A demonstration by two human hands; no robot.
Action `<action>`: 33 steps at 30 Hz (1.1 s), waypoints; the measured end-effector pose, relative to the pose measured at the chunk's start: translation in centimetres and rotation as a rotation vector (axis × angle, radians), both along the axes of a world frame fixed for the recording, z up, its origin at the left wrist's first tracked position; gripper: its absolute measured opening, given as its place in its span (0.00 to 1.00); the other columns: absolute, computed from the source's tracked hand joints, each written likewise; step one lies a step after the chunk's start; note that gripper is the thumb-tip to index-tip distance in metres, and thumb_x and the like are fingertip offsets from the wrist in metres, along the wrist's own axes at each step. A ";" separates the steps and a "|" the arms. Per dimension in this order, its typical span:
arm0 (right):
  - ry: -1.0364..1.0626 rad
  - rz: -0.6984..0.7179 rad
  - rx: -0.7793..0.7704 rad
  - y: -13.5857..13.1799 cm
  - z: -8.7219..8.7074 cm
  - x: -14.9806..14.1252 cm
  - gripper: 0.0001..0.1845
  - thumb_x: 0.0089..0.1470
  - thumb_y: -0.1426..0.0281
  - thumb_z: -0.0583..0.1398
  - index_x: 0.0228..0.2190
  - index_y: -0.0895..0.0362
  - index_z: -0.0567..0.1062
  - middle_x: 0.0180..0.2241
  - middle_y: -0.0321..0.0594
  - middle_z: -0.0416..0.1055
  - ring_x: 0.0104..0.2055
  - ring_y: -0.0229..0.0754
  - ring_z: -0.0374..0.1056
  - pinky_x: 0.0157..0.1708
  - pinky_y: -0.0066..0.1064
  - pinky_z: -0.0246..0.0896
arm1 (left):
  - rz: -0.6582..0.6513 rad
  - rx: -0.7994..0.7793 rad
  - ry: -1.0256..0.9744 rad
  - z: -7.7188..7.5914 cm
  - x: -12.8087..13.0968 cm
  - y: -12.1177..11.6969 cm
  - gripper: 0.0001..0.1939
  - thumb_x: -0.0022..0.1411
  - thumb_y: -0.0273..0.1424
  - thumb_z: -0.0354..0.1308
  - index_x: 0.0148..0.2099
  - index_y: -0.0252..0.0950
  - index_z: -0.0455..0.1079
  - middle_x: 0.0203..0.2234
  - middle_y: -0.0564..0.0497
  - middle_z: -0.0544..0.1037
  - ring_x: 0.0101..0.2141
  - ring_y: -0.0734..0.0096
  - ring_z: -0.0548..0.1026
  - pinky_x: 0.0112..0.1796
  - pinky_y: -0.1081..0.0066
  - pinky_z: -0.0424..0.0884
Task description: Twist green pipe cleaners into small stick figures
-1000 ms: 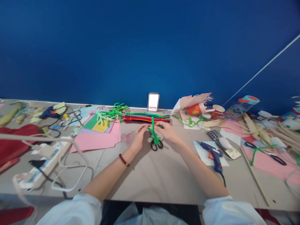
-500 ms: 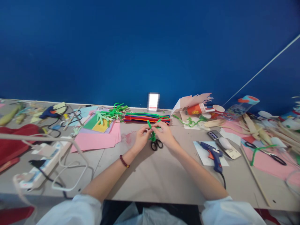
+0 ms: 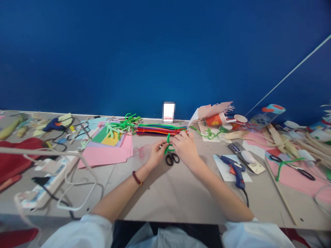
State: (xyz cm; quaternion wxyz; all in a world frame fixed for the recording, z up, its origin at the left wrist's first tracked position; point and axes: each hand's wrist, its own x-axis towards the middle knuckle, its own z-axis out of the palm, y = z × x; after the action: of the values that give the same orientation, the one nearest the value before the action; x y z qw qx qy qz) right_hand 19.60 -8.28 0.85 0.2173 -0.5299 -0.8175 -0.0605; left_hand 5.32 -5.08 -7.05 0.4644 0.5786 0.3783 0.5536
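Between my two hands is a green pipe cleaner (image 3: pixel 168 138), bent, with one end standing up above my fingers. My left hand (image 3: pixel 157 151) pinches it from the left, thumb and fingertips together. On the other side my right hand (image 3: pixel 184 146) has its fingers closed at the pipe cleaner, partly hiding it. Black-handled scissors (image 3: pixel 172 158) lie just below my hands, their blades hidden under the green piece. Behind my hands lies a bundle of coloured pipe cleaners (image 3: pixel 160 130), and to its left is a heap of twisted green pipe cleaners (image 3: pixel 126 122).
Pink paper sheets (image 3: pixel 108 155) lie left, near a white power strip (image 3: pixel 51 182) with looping cables. At right are a blue glue gun (image 3: pixel 234 168), a phone (image 3: pixel 235 148), a wooden stick (image 3: pixel 281 194) and red paper cups (image 3: pixel 217 120). A blue wall (image 3: pixel 165 51) closes the back.
My right hand has turned and shifted slightly right, its back now more toward me. The upright green end has moved a little right between my hands.
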 end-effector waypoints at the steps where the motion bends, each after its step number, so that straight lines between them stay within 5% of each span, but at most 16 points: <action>1: 0.012 0.008 -0.014 0.1 0.0 0.1 0.10 0.59 0.73 0.55 0.30 0.56 0.77 0.31 0.46 0.75 0.40 0.49 0.61 0.44 0.41 0.47 | -0.005 -0.010 -0.004 0.1 0.0 0.0 0.08 0.54 0.36 0.62 0.33 0.37 0.77 0.31 0.48 0.80 0.33 0.66 0.74 0.37 0.66 0.69; 4: 0.136 0.041 -0.111 0.7 0.0 0.7 0.09 0.58 0.72 0.57 0.30 0.56 0.77 0.31 0.44 0.77 0.38 0.47 0.65 0.43 0.40 0.50 | -0.078 -0.105 -0.058 0.2 -0.2 0.2 0.11 0.52 0.39 0.64 0.33 0.37 0.77 0.30 0.48 0.79 0.31 0.69 0.73 0.35 0.68 0.68; 13: 0.652 0.184 -0.577 1.4 1.0 2.2 0.06 0.49 0.68 0.61 0.29 0.55 0.78 0.31 0.37 0.78 0.33 0.41 0.70 0.34 0.31 0.62 | -0.571 -0.426 -0.185 0.1 -1.4 0.4 0.21 0.39 0.46 0.71 0.27 0.33 0.75 0.22 0.49 0.75 0.21 0.76 0.68 0.25 0.73 0.63; 20: 0.817 0.441 -0.886 1.3 0.9 2.1 0.11 0.52 0.62 0.60 0.26 0.57 0.77 0.27 0.38 0.76 0.30 0.39 0.71 0.34 0.30 0.65 | -0.729 -0.477 -0.260 -0.1 -1.7 0.0 0.19 0.40 0.44 0.72 0.25 0.34 0.75 0.20 0.50 0.73 0.22 0.73 0.69 0.28 0.70 0.64; 25: 0.981 0.457 -1.100 1.6 -0.1 1.7 0.13 0.46 0.60 0.65 0.26 0.58 0.76 0.25 0.35 0.75 0.27 0.36 0.69 0.31 0.29 0.65 | -0.769 -0.509 -0.299 -1.1 -1.8 0.2 0.21 0.36 0.45 0.73 0.22 0.34 0.72 0.17 0.51 0.70 0.22 0.71 0.69 0.30 0.69 0.65; 28: 0.991 0.386 -1.085 1.9 -0.3 2.0 0.12 0.44 0.62 0.66 0.28 0.58 0.76 0.25 0.34 0.73 0.26 0.34 0.67 0.30 0.27 0.63 | -0.732 -0.481 -0.240 -1.4 -1.6 0.4 0.23 0.38 0.48 0.71 0.25 0.33 0.73 0.18 0.49 0.72 0.21 0.70 0.70 0.28 0.68 0.66; 30: 0.972 0.336 -1.015 2.2 -0.5 2.4 0.12 0.45 0.62 0.65 0.29 0.58 0.76 0.27 0.34 0.73 0.27 0.35 0.67 0.31 0.27 0.62 | -0.632 -0.407 -0.160 -1.3 -1.3 0.5 0.23 0.43 0.49 0.69 0.29 0.33 0.74 0.22 0.47 0.75 0.23 0.68 0.71 0.28 0.68 0.66; 33: 0.943 0.216 -0.823 2.5 -0.9 2.7 0.11 0.45 0.63 0.64 0.29 0.58 0.76 0.29 0.37 0.73 0.29 0.36 0.67 0.32 0.29 0.61 | -0.294 -0.174 -0.041 -0.8 -0.8 0.6 0.17 0.50 0.45 0.66 0.34 0.36 0.76 0.30 0.45 0.78 0.33 0.64 0.74 0.36 0.66 0.68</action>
State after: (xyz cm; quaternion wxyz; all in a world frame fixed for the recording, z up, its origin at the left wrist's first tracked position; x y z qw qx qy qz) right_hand 22.28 -5.79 -0.06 0.3373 -0.4544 -0.6391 0.5208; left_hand 4.57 -4.45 -7.89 0.5964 0.5740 0.3264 0.4565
